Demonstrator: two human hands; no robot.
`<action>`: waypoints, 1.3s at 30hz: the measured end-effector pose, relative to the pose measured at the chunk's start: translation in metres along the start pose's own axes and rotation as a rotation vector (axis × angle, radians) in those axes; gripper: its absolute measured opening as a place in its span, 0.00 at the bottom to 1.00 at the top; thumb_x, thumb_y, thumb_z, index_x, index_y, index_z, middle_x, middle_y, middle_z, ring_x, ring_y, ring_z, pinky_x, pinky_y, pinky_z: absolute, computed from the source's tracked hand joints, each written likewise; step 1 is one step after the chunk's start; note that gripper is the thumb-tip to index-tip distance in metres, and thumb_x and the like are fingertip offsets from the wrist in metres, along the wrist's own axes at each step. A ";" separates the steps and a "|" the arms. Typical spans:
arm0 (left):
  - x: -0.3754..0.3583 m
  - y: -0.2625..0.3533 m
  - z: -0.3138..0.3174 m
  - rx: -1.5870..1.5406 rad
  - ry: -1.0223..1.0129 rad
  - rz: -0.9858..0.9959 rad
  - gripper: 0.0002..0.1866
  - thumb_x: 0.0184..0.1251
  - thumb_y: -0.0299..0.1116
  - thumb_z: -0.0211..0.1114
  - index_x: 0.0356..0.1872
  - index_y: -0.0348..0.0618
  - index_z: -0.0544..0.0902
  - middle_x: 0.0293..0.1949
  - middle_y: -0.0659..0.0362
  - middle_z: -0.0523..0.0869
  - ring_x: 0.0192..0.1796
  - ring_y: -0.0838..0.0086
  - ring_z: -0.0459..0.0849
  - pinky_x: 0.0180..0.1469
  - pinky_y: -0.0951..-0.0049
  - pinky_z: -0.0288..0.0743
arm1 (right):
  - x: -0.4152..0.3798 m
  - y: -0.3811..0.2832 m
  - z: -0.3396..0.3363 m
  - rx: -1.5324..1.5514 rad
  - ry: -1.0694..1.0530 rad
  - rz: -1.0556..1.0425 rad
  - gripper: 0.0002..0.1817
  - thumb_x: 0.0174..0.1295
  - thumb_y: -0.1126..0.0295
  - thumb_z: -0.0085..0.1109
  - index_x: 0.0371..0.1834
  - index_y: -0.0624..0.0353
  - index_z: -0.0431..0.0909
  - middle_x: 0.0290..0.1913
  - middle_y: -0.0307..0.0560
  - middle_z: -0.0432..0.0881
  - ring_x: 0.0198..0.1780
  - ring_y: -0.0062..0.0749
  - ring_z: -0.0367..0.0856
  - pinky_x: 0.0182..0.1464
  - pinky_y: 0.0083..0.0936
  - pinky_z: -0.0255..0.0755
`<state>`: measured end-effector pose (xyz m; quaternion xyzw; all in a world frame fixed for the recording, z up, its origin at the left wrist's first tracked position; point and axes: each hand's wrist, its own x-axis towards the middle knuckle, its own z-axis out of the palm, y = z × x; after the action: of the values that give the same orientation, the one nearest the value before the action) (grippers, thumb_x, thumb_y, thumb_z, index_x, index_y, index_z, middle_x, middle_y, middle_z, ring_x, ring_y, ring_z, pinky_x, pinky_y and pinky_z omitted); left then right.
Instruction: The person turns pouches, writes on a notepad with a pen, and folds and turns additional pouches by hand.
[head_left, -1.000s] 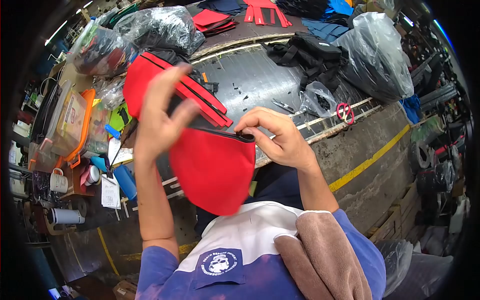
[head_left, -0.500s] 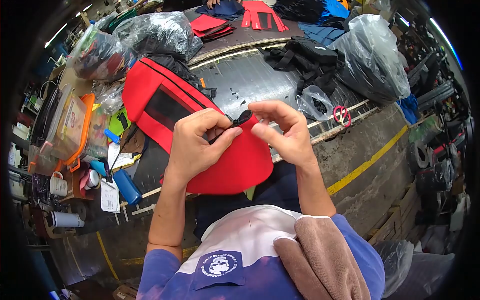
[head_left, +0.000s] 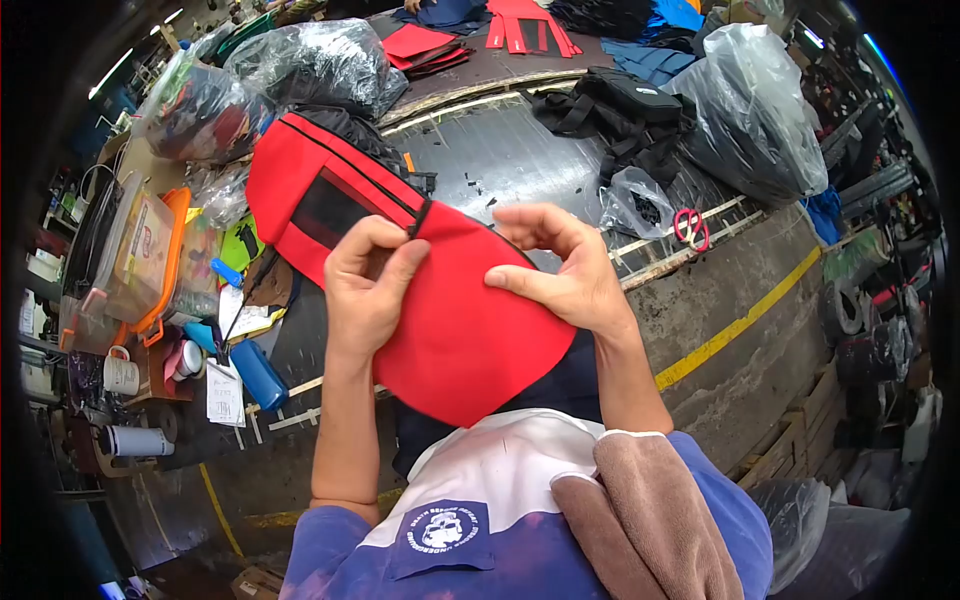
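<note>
A red fabric panel (head_left: 470,325) with a black zipper (head_left: 365,168) and a dark mesh window (head_left: 328,211) slants from the table toward my body. My left hand (head_left: 370,285) is closed, thumb and fingers pinching the panel by the zipper's near end. At the panel's right edge, my right hand (head_left: 565,265) has its thumb on top and its fingers partly behind the fabric. Much of the panel's rounded lower part hangs over the table's front edge. The fingertips behind the fabric are hidden.
Pink-handled scissors (head_left: 691,230) and a clear plastic bag (head_left: 636,203) lie to the right, below a black bag (head_left: 625,110). Orange-rimmed plastic boxes (head_left: 150,260), a mug (head_left: 121,371) and a blue case (head_left: 258,375) stand left. More red pieces (head_left: 425,48) lie at the back.
The curled edge of the red panel has spread out flatter. My left hand has shifted left along the zipper, and my right thumb now rests on the fabric.
</note>
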<state>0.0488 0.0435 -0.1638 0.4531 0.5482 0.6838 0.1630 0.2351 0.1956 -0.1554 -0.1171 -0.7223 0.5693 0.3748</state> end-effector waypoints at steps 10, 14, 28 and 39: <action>-0.009 0.009 -0.006 -0.105 0.027 -0.144 0.12 0.70 0.25 0.79 0.51 0.36 0.90 0.43 0.63 0.91 0.40 0.86 0.80 0.45 0.83 0.73 | -0.010 0.000 0.002 -0.160 -0.167 0.033 0.13 0.62 0.74 0.79 0.48 0.68 0.91 0.40 0.44 0.93 0.41 0.22 0.89 0.47 0.22 0.82; -0.011 0.002 -0.024 -0.063 -0.012 -0.143 0.12 0.71 0.28 0.79 0.51 0.35 0.90 0.43 0.62 0.92 0.43 0.83 0.84 0.49 0.81 0.76 | -0.013 -0.005 -0.006 -0.190 -0.188 0.048 0.12 0.64 0.74 0.78 0.48 0.68 0.91 0.37 0.43 0.93 0.39 0.20 0.89 0.44 0.22 0.81; -0.008 0.003 -0.051 -0.253 0.057 -0.152 0.09 0.76 0.31 0.76 0.48 0.36 0.90 0.40 0.64 0.92 0.42 0.84 0.87 0.50 0.81 0.79 | -0.039 -0.004 -0.029 -0.095 -0.071 0.038 0.08 0.65 0.73 0.77 0.40 0.67 0.92 0.31 0.50 0.90 0.32 0.18 0.87 0.33 0.21 0.76; 0.026 -0.040 -0.014 -1.169 -0.233 0.188 0.16 0.90 0.44 0.55 0.54 0.43 0.85 0.49 0.54 0.87 0.62 0.62 0.86 0.67 0.60 0.79 | -0.043 -0.053 0.033 0.048 -0.422 -0.418 0.16 0.63 0.64 0.79 0.46 0.65 0.91 0.34 0.46 0.91 0.38 0.39 0.90 0.51 0.35 0.82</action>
<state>0.0125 0.0675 -0.1875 0.4071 0.0177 0.8291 0.3828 0.2562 0.1279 -0.1272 0.1639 -0.7790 0.5086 0.3280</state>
